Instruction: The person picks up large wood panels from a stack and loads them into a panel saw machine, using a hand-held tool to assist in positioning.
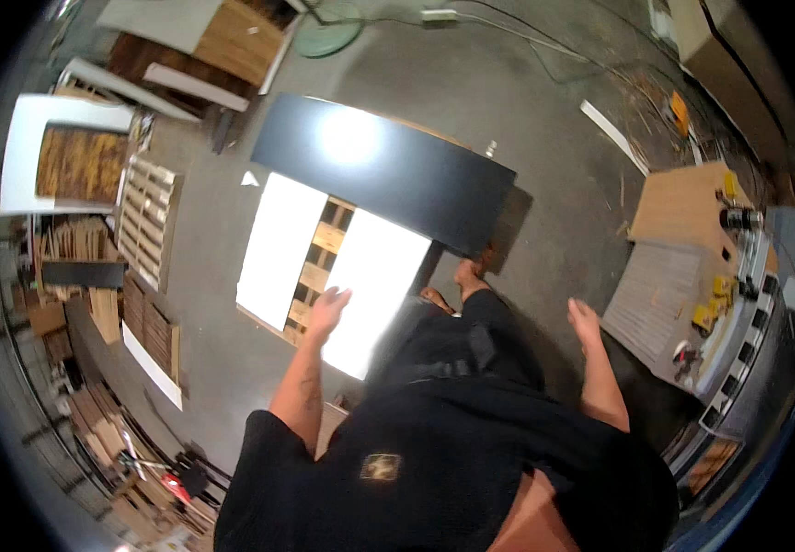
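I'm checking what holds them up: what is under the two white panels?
Pale wooden slats, like a pallet's, show in the gap between the left white panel and the right white panel. What lies directly beneath each panel is covered and cannot be seen.

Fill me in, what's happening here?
Nothing is being held right now, as far as I can see. The left hand hovers above two white panels with wooden slats showing between them; a long dark panel lies across their far end. The right hand is out to the side.
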`<action>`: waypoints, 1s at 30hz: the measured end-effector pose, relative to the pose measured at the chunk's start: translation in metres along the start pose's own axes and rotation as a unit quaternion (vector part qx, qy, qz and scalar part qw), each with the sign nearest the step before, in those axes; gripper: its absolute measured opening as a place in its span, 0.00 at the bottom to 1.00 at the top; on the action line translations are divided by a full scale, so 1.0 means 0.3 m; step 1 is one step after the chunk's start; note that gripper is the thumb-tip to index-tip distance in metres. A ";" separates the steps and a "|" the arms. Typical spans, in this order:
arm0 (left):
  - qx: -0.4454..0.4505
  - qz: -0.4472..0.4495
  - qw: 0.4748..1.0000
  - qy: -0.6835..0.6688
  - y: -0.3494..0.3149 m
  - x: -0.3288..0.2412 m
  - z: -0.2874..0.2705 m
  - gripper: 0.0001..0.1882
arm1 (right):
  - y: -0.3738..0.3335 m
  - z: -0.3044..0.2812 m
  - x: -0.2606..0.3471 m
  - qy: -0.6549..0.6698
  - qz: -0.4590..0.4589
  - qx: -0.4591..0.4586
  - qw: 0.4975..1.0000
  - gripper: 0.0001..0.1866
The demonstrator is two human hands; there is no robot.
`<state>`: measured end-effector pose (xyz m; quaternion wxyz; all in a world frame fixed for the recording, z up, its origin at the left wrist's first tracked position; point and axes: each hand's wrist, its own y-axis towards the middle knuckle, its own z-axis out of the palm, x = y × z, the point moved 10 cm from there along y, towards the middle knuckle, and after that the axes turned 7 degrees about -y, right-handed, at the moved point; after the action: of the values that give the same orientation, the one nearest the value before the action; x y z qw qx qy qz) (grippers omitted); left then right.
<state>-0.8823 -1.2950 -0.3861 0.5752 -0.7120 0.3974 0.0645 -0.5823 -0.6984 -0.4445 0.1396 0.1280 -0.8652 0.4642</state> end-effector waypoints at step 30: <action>0.045 -0.063 0.997 -0.026 -0.307 0.132 0.476 0.39 | -0.004 -0.227 0.096 0.189 -0.065 0.081 0.976 0.30</action>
<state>-0.7445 -1.1882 -0.3842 0.6196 -0.7071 0.3395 0.0290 -0.6003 -0.6445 -0.3970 0.3193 0.1046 -0.7724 0.5389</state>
